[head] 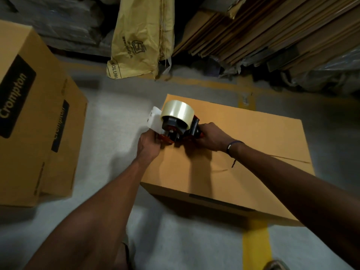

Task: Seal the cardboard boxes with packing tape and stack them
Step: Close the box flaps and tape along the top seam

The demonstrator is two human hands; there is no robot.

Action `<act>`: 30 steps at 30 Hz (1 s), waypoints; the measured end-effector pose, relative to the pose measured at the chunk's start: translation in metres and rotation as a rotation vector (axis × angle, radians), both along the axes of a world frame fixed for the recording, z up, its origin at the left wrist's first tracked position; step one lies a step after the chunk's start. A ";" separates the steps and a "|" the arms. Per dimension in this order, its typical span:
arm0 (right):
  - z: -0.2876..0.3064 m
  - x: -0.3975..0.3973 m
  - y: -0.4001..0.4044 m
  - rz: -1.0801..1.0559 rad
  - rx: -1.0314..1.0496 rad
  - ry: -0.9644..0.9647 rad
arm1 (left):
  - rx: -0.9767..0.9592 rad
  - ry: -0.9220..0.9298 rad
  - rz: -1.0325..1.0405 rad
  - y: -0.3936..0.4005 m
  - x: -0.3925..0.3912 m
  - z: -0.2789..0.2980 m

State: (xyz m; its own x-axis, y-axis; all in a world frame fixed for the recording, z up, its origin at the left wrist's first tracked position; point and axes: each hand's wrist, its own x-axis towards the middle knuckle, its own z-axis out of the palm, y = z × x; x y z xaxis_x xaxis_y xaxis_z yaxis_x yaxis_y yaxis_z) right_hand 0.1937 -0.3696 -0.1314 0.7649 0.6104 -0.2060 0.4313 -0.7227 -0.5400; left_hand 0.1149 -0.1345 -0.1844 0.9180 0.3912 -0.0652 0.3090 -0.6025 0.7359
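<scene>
A closed brown cardboard box (243, 152) stands on the floor in the middle, its flap seam running across the top towards the right edge. On its left top edge sits a red and black tape dispenser (176, 133) carrying a roll of clear packing tape (178, 112). My left hand (148, 145) grips the dispenser's front end at the box's left edge, where a white plate sticks out. My right hand (211, 136) holds the dispenser's handle from the right. A dark bracelet is on my right wrist.
Two brown Crompton boxes (29, 117) stand stacked at the left. A yellow woven sack (142, 39) leans at the back. Flattened cartons (272, 32) are piled at the back right. Yellow floor lines (257, 246) run under the box.
</scene>
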 end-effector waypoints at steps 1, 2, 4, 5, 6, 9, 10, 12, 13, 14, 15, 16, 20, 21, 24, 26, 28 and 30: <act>0.001 0.001 0.002 0.009 -0.004 -0.007 | -0.014 0.015 0.003 0.003 0.003 0.000; 0.001 0.002 0.003 0.018 -0.008 -0.018 | -0.028 0.033 0.010 0.006 0.006 -0.001; 0.000 0.006 0.001 0.022 -0.006 -0.019 | -0.040 0.050 0.024 0.007 0.008 -0.004; 0.000 0.007 -0.001 0.023 -0.005 -0.016 | -0.043 0.055 0.036 0.007 0.009 -0.006; -0.001 0.009 -0.002 0.025 -0.012 -0.018 | -0.047 0.061 0.049 0.007 0.010 -0.007; -0.002 0.012 -0.003 0.043 -0.032 -0.022 | -0.060 0.094 0.077 0.007 0.012 -0.011; -0.002 0.013 -0.004 0.047 -0.030 -0.020 | -0.064 0.099 0.076 0.008 0.012 -0.013; -0.001 0.012 -0.014 0.065 -0.030 -0.021 | -0.069 0.089 0.060 0.010 0.013 -0.014; 0.000 0.012 -0.022 0.070 -0.030 -0.024 | -0.056 0.078 0.039 0.011 0.013 -0.012; 0.001 0.011 -0.034 0.068 -0.033 -0.027 | -0.033 0.061 0.010 0.011 0.013 -0.011; 0.002 0.010 -0.048 0.062 -0.044 -0.031 | -0.012 0.036 -0.021 0.012 0.013 -0.010; 0.002 0.010 -0.065 0.054 -0.064 -0.038 | -0.003 0.007 -0.046 0.012 0.011 -0.009; 0.008 0.006 -0.132 -0.007 -0.111 0.001 | -0.005 -0.027 -0.063 0.009 0.010 -0.008; 0.011 0.003 -0.140 -0.015 -0.104 0.010 | 0.031 -0.016 -0.053 0.007 0.011 -0.008; 0.007 0.000 -0.147 -0.011 -0.098 0.009 | 0.302 -0.046 -0.042 -0.003 0.006 -0.010; -0.001 0.003 -0.148 -0.005 -0.099 0.022 | 0.484 -0.066 -0.240 -0.013 0.004 -0.013; -0.005 0.007 -0.150 -0.003 -0.091 0.039 | 0.597 0.019 -0.415 -0.030 0.001 -0.015; -0.005 0.007 -0.152 -0.004 -0.076 0.057 | 0.598 0.102 -0.457 -0.053 -0.004 -0.016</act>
